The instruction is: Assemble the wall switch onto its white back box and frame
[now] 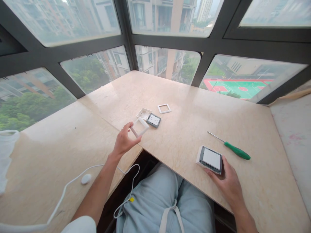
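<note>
My left hand pinches a white square frame between thumb and fingers, tilted above the table. At the right, my right hand grips a white box with a wall switch set in it; a wide white rocker and dark grey edges show on top. Just beyond the left hand lie a socket module with a dark rim and an open white mounting box, close together. Behind them rests a second white frame. A green-handled screwdriver lies beyond the right hand, its shaft pointing up-left.
The beige stone tabletop meets dark-framed windows at the back. A white cable runs across the left side and hangs over the front edge near my legs. A round white piece lies beside it. White fabric is at far left.
</note>
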Motion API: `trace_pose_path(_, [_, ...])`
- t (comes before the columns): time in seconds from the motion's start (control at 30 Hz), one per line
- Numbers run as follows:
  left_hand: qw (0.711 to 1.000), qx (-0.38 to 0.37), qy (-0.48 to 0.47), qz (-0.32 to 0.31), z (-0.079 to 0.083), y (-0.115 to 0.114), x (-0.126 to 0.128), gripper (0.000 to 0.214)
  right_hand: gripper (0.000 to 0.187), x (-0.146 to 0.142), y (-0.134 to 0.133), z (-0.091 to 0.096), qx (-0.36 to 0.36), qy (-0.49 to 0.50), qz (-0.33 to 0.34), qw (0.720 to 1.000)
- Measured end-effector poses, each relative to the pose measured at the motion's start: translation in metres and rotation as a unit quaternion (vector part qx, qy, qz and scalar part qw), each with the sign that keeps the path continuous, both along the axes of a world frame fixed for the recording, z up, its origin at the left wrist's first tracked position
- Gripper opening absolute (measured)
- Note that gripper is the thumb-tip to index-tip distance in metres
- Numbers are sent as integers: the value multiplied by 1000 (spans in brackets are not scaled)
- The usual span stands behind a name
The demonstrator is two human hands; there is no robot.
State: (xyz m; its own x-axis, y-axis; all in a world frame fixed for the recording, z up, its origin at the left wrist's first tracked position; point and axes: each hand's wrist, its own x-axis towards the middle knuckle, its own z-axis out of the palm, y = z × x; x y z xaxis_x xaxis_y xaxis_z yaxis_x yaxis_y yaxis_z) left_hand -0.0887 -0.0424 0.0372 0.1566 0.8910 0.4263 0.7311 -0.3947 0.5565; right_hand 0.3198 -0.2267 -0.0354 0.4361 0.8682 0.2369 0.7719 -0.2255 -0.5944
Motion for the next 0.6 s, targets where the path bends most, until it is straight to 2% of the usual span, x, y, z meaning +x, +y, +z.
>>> trace_pose_path(0.1, [992, 11, 0, -123, 8, -1, 24, 71, 104, 1, 0, -3, 14, -3, 5, 1000])
trace_pose_path(0.23, [967, -5, 26, -255, 14, -6, 75, 76, 100, 1, 1, -4, 23, -7, 12, 1000])
trace_pose_path(0.47, [907, -23, 32, -419, 15, -13, 176, 77, 92, -1, 1, -1, 31, 2, 20, 999])
trace_pose_path(0.6, [876, -37, 71, -475, 12, -14, 217, 77, 89, -3, 1, 3, 28, 25, 25, 999])
